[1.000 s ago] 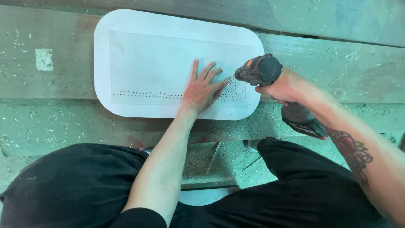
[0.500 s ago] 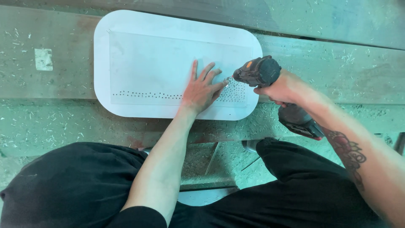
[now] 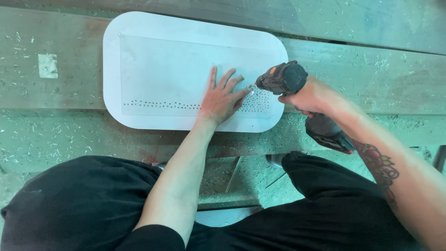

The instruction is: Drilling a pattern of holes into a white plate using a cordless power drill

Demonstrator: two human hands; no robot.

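A white rounded-corner panel (image 3: 153,28) lies on the wooden workbench (image 3: 55,88). On top of it sits a clear sheet (image 3: 176,69) with rows of small drilled holes along its near edge. My left hand (image 3: 222,98) presses flat on the sheet, fingers spread, just left of the drill's tip. My right hand (image 3: 312,96) grips a dark cordless drill (image 3: 284,79) with an orange mark; its bit touches the sheet by my left fingertips, among the dense patch of holes at the right end.
Pale shavings are scattered over the bench planks. A strip of tape (image 3: 48,65) sticks to the bench at far left. My black-clad legs (image 3: 83,204) fill the lower view, with a metal frame (image 3: 232,176) between them.
The view shifted slightly; the drill and right hand have edged a little left and down. My left hand stays flat on the sheet.
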